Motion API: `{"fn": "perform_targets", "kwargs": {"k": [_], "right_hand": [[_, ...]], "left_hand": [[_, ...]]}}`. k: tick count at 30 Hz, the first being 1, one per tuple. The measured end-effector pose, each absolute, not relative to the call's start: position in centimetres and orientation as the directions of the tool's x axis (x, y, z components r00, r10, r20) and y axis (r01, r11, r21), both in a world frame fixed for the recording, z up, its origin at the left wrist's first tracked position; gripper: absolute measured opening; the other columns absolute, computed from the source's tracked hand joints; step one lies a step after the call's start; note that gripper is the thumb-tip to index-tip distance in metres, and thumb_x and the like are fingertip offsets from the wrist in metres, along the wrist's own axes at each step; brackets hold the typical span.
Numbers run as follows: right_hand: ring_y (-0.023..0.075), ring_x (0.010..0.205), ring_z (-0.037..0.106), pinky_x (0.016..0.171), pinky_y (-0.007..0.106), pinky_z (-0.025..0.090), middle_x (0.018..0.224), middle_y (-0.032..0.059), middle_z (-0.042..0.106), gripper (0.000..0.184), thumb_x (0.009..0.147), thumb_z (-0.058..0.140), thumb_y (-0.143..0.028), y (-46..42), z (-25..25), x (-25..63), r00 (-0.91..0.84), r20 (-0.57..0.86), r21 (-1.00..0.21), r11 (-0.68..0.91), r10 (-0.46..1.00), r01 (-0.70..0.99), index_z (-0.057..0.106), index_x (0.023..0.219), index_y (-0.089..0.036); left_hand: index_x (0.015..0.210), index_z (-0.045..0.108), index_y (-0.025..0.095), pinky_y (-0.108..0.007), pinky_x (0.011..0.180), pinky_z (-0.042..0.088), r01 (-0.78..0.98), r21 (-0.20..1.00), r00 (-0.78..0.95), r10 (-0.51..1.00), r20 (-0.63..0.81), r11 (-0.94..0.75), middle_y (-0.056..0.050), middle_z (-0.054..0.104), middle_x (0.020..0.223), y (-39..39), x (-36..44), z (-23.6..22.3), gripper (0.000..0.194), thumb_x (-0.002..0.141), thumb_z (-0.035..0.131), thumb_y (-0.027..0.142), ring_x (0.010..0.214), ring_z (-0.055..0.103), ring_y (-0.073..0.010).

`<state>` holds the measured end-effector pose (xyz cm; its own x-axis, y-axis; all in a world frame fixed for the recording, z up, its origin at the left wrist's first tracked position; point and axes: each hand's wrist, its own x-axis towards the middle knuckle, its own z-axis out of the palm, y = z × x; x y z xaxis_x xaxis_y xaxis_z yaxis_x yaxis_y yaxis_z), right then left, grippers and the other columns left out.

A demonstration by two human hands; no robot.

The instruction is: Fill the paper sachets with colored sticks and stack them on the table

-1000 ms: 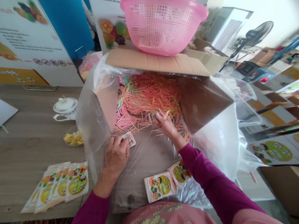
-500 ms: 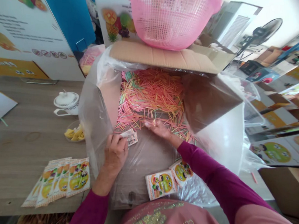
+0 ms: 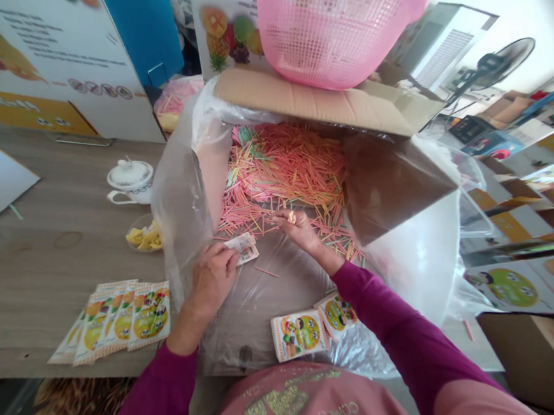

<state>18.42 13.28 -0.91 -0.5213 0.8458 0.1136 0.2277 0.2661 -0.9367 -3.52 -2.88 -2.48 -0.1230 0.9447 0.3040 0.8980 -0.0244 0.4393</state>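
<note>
My left hand is closed on the edge of a small printed packet, its pale back side up, above the clear plastic sheet. At the near edge of a heap of thin pink, orange, yellow and green sticks, my right hand has its fingers curled together. Pale orange stick ends show among those fingers; how many it holds I cannot tell. The heap lies in a plastic-lined cardboard box on its side. A single pink stick rests on the plastic between my hands.
Flat printed packets lie fanned out on the left, and two stacks of packets sit close to my body. A lidded white cup and a dish of yellow pieces stand left of the box. A pink basket rests on top.
My right hand's fingers have curled in from a more open, palm-up pose. A loose pink stick now lies on the plastic. My left hand still holds the packet; the view has shifted slightly.
</note>
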Motion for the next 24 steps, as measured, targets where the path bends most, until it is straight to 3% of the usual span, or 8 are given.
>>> {"fn": "perform_targets", "kwargs": {"k": [3,5,8,13,16,18,21,24], "right_hand": [[0.0189,0.081,0.069,0.078,0.029,0.052,0.094,0.0061,0.08,0.028,0.105,0.058,-0.035,10.3,0.9,18.6,-0.676,0.049,-0.754,0.471,0.735,0.458,0.082,0.105,-0.02],[0.0233,0.098,0.076,0.085,0.03,0.054,0.111,0.0091,0.084,0.025,0.104,0.058,-0.025,7.7,1.8,18.6,-0.742,-0.109,-0.52,0.598,0.661,0.609,0.081,0.113,-0.022],[0.0282,0.102,0.08,0.083,0.033,0.056,0.117,0.0135,0.083,0.029,0.108,0.054,-0.025,4.4,2.1,17.8,-0.742,-0.305,-0.262,0.697,0.597,0.668,0.078,0.124,-0.021],[0.0334,0.107,0.079,0.085,0.039,0.06,0.123,0.0199,0.079,0.036,0.106,0.049,-0.016,3.4,1.4,16.0,-0.733,-0.358,-0.173,0.73,0.579,0.661,0.067,0.137,-0.013],[0.0334,0.108,0.077,0.089,0.041,0.059,0.124,0.0223,0.076,0.031,0.099,0.053,-0.011,4.4,0.6,16.4,-0.768,-0.292,-0.256,0.727,0.57,0.637,0.068,0.126,-0.01],[0.0277,0.097,0.076,0.086,0.038,0.059,0.11,0.017,0.078,0.019,0.098,0.053,-0.012,5.4,-0.1,17.6,-0.784,-0.197,-0.463,0.649,0.589,0.604,0.067,0.111,-0.015],[0.0172,0.067,0.066,0.065,0.029,0.053,0.077,0.0031,0.069,0.022,0.105,0.052,-0.036,7.0,-0.8,20.0,-0.701,-0.068,-0.899,0.26,0.71,0.351,0.056,0.088,-0.023],[0.0092,0.047,0.042,0.047,0.021,0.034,0.062,-0.0082,0.051,0.039,0.094,0.071,-0.059,8.2,-0.2,21.8,-0.552,-0.085,-0.988,-0.143,0.83,-0.064,0.053,0.09,-0.025]], "left_hand": [[0.091,0.082,0.023,-0.038,0.09,0.055,0.863,0.504,-0.189,0.951,0.244,0.042,-0.009,0.079,0.099,-2.5,-3.6,-2.2,0.022,0.1,0.062,0.025,0.1,0.071,-0.0259],[0.094,0.083,0.023,-0.039,0.092,0.055,0.876,0.477,-0.189,0.96,0.207,0.07,-0.01,0.08,0.103,-2.5,-3.4,-1.8,0.019,0.098,0.065,0.024,0.104,0.072,-0.0277],[0.097,0.083,0.022,-0.04,0.091,0.054,0.919,0.387,-0.164,0.969,0.184,0.082,-0.012,0.08,0.103,-2.7,-3.0,-1.2,0.016,0.097,0.067,0.023,0.107,0.072,-0.0308],[0.1,0.082,0.021,-0.042,0.088,0.054,0.952,0.298,-0.141,0.97,0.198,0.078,-0.012,0.08,0.103,-3.0,-2.4,-0.9,0.019,0.099,0.064,0.023,0.103,0.072,-0.0322],[0.101,0.082,0.02,-0.042,0.089,0.054,0.96,0.274,-0.125,0.969,0.214,0.064,-0.013,0.08,0.102,-3.1,-2.4,-1.1,0.021,0.1,0.062,0.023,0.103,0.072,-0.0317],[0.101,0.082,0.02,-0.041,0.089,0.054,0.959,0.277,-0.122,0.967,0.225,0.057,-0.013,0.08,0.101,-3.2,-2.5,-1.4,0.021,0.1,0.061,0.023,0.104,0.072,-0.0315],[0.102,0.082,0.02,-0.041,0.089,0.055,0.954,0.295,-0.121,0.964,0.235,0.048,-0.013,0.08,0.103,-3.3,-2.6,-1.6,0.021,0.1,0.062,0.024,0.106,0.072,-0.0313],[0.107,0.083,0.022,-0.042,0.089,0.055,0.95,0.309,-0.13,0.963,0.236,0.053,-0.012,0.081,0.11,-3.5,-2.5,-1.8,0.023,0.101,0.061,0.024,0.106,0.071,-0.0312]]}}
